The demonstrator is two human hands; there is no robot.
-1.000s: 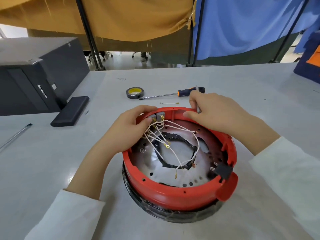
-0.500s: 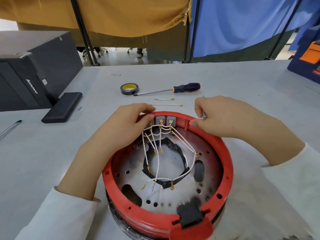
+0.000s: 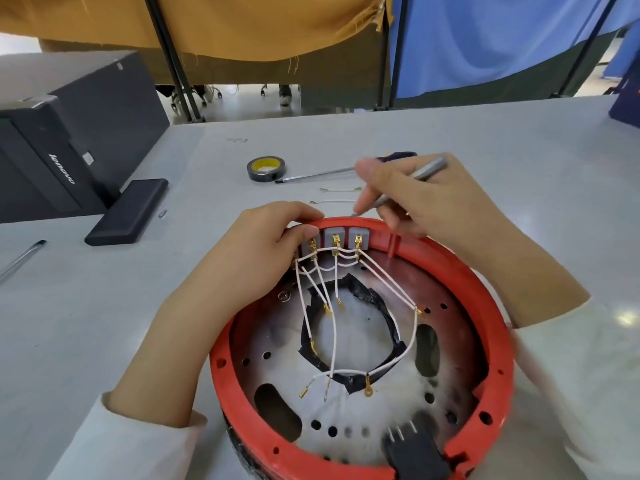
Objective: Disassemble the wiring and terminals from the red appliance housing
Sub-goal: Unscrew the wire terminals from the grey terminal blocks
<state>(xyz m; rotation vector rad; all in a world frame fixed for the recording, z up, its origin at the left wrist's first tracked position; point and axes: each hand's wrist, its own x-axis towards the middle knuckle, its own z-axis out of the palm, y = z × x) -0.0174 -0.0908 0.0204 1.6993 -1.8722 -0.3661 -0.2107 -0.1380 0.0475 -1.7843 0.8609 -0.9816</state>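
Lifted since 0.5 s ago, right hand (image 3: pixel 427 202) pinching a slim metal tool (image 3: pixel 412 183) tip-down behind the red housing (image 3: pixel 485 306) rim on the table, left hand (image 3: pixel 256 251) gripping that rim beside 3 grey terminal blocks (image 3: pixel 334 237), white wires (image 3: pixel 334 282) still attached, likely prying next.

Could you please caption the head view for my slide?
Left hand steadies red housing; right hand aims tool at terminals.

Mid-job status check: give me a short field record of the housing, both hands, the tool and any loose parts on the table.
housing: round red plastic appliance housing, open side up
terminals: grey terminal blocks on far rim, white wires attached
left hand: left hand grips far rim beside the blocks
right hand: right hand holds thin silver metal tool, tip near rim
loose parts: two short white wires on grey table
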